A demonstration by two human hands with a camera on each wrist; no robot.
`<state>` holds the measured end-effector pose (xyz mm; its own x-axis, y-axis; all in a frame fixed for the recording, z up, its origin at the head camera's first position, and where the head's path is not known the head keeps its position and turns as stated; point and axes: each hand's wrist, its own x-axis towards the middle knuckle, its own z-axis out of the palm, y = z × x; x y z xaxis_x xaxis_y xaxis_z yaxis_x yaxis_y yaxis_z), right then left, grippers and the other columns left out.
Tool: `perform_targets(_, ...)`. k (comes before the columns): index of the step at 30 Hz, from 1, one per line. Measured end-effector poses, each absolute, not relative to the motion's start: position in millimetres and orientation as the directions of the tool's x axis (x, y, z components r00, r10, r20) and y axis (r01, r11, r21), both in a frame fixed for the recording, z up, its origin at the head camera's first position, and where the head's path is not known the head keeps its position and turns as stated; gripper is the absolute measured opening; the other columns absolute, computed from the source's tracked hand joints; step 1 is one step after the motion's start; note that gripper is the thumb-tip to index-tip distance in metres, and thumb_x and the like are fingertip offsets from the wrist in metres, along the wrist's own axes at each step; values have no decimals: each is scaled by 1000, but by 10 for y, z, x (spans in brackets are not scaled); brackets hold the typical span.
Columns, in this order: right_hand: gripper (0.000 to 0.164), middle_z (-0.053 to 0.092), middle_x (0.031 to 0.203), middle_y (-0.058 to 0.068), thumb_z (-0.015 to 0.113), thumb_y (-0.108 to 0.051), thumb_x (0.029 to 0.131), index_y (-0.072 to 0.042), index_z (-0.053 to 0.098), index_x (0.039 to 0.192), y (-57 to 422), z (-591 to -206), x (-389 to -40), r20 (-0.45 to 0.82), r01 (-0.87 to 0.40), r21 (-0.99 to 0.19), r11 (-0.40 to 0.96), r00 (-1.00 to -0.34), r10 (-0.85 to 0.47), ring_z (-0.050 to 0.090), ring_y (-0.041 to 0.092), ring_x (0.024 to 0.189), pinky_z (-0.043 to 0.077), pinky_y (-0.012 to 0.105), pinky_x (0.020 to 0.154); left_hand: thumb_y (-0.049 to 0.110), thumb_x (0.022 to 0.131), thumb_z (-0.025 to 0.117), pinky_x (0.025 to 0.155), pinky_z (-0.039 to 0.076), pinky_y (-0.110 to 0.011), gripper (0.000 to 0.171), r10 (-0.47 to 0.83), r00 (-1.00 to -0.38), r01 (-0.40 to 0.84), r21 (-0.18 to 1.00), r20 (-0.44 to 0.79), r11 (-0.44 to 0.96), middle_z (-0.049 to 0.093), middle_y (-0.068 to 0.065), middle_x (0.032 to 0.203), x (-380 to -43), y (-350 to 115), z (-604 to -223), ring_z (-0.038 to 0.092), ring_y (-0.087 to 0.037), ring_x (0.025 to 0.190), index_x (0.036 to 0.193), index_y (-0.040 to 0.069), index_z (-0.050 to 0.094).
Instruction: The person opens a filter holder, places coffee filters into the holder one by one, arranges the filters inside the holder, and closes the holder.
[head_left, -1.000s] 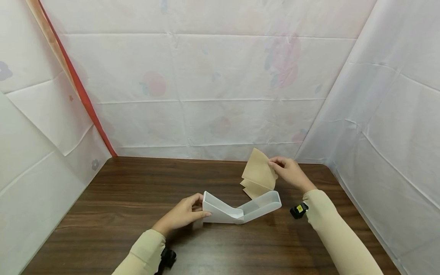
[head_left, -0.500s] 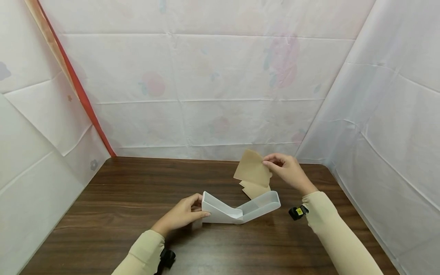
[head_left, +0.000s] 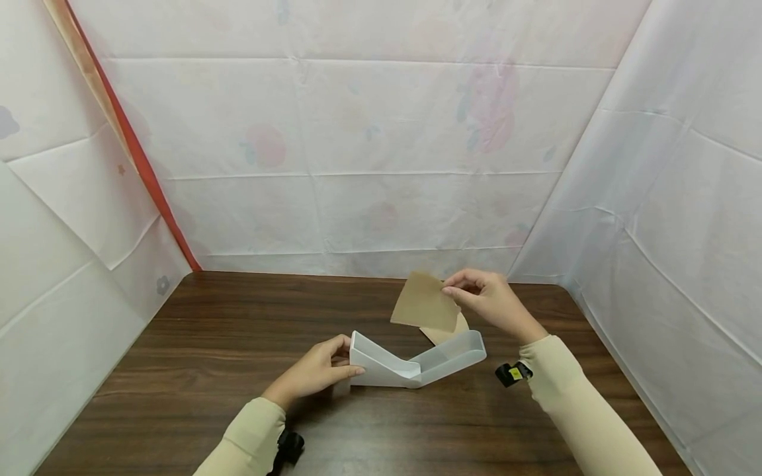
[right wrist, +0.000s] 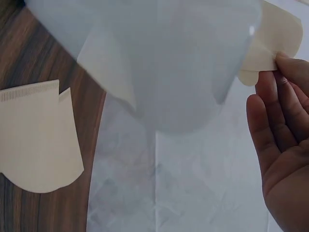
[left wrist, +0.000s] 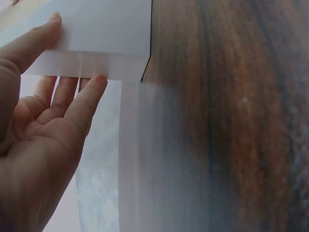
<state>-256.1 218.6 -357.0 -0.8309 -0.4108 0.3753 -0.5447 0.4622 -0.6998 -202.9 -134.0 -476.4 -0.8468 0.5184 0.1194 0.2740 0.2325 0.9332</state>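
Observation:
A white plastic case (head_left: 381, 363) stands on the table with its translucent hinged lid (head_left: 452, 357) swung out to the right. My left hand (head_left: 315, 370) grips the case's left end, thumb on the near face and fingers at the end wall, as the left wrist view shows. My right hand (head_left: 491, 301) pinches a brown paper coffee filter (head_left: 421, 303) by its edge, raised behind the lid. More coffee filters (right wrist: 38, 135), with a crimped edge, lie on the table behind the lid, partly covered by the held one in the head view.
The dark wood table (head_left: 238, 317) ends at a pale printed cloth (head_left: 369, 211) behind it. Similar cloth hangs at both sides, with a red strip (head_left: 149, 172) at the left corner. A small black camera (head_left: 512, 374) sits on the right wrist.
My right hand has moved left and slightly nearer with the coffee filter, which has separated from the ones on the table and tilted. My left hand and the case stay put.

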Motion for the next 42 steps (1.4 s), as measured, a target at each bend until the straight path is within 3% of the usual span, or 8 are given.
perform_targets(10,5,71,93,-8,72,-27,95,-26,74,100,2055,-3569,-2475,373,-571,-699,431,-805,-461,67,16,78,55,29,65,16,91,77,87,54,-27,35,516,-848,280,929,122,240,66,-9,114,-2035,-1340,-4772,64,-23,106,116,1,58)
perform_targets(26,7,70,85,-13,74,-21,93,-26,75,97,1824,-3661,-2440,413,-680,-618,394,-708,-574,64,10,74,53,28,64,17,92,77,86,55,-27,36,518,-847,275,932,118,238,66,-8,113,-2034,-1344,-4753,65,-22,106,118,1,58)
perform_targets(36,8,70,85,-14,73,-19,94,-24,74,100,1731,-3702,-2377,342,-699,-566,437,-681,-647,61,5,77,54,28,67,20,92,76,87,55,-28,35,517,-850,271,928,105,257,66,-7,112,-2041,-1347,-4762,65,-21,107,116,3,58)
perform_targets(42,8,70,84,-10,73,-15,94,-20,74,101,1672,-3722,-2341,313,-707,-556,437,-665,-678,62,3,70,53,25,59,21,93,76,87,55,-28,35,520,-848,275,925,104,264,66,-7,114,-2044,-1348,-4760,65,-21,108,117,3,58)
